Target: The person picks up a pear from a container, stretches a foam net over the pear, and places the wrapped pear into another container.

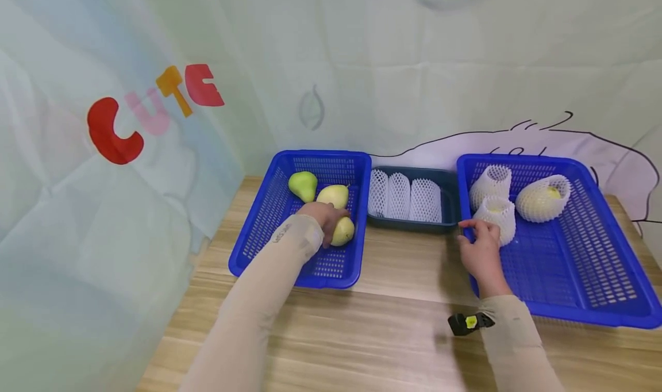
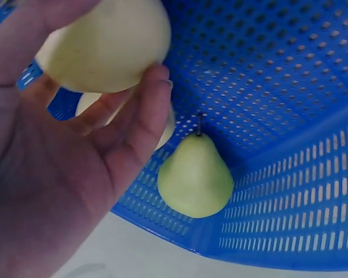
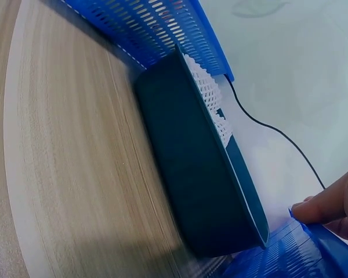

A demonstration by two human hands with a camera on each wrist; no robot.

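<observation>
My left hand (image 1: 323, 219) reaches into the left blue basket (image 1: 239, 262), its fingers curled around a pale yellow pear (image 2: 113, 43). A second yellow pear (image 1: 333, 195) lies behind it, partly covered by the hand. Farther back in the same basket sits a greener pear (image 2: 196, 179), its stem showing in the left wrist view. On the near left rim of the right blue basket (image 1: 558, 271), my right hand (image 1: 483, 254) rests with its fingertips at the edge. Beside it are several pears in white foam nets (image 1: 543, 199), grouped toward that basket's back.
Between the baskets stands a dark green tray (image 1: 414, 225) holding white foam net sleeves (image 1: 426, 201). All three containers sit on a wood-grain table (image 1: 383, 340). A printed cloth (image 1: 362, 93) hangs close behind them and along the left side.
</observation>
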